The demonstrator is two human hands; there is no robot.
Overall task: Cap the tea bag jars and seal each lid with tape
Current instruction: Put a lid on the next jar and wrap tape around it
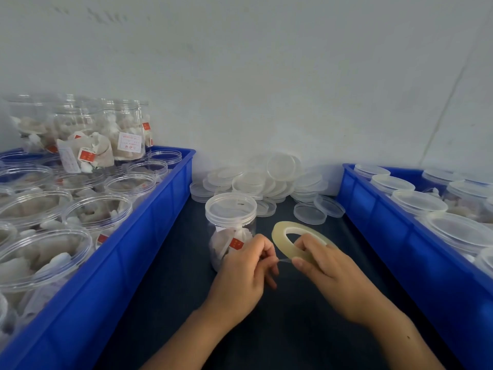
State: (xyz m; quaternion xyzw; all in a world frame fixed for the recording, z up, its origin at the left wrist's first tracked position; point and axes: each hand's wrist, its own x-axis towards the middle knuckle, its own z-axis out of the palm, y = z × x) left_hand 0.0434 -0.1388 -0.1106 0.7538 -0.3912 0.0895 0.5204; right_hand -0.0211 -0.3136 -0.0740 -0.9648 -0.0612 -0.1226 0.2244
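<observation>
Holding the roll of tape (298, 243) in my right hand (333, 279), I see the fingers curled through and around the ring, with the thumb pressed against its near edge. My left hand (242, 279) sits just beside it, thumb and forefinger pinching the free end of the tape, and a short clear strip (285, 260) stretches between the two hands. Both hands hang over the dark mat (165, 303) in the middle of the scene, between two blue bins. Just beyond my left hand stands one jar (229, 233), upright on the mat, with tea bags and a red tag showing through its clear wall and a clear lid (230, 206) sitting on top. My left fingers are close to the jar's right side; whether they touch it I cannot tell. Farther back, against the pale wall (266, 76), lies a loose heap of spare lids (269, 180), some stacked, some leaning, with a few more lying flat on the mat to the right of the jar. The left bin (149, 236) is packed with open jars (98, 212) of tea bags, and at its far end more filled jars (88, 129) are stacked on top, some with labels facing me. The right bin (394, 236) holds jars that have lids on (418, 201), in rows running away from me.
</observation>
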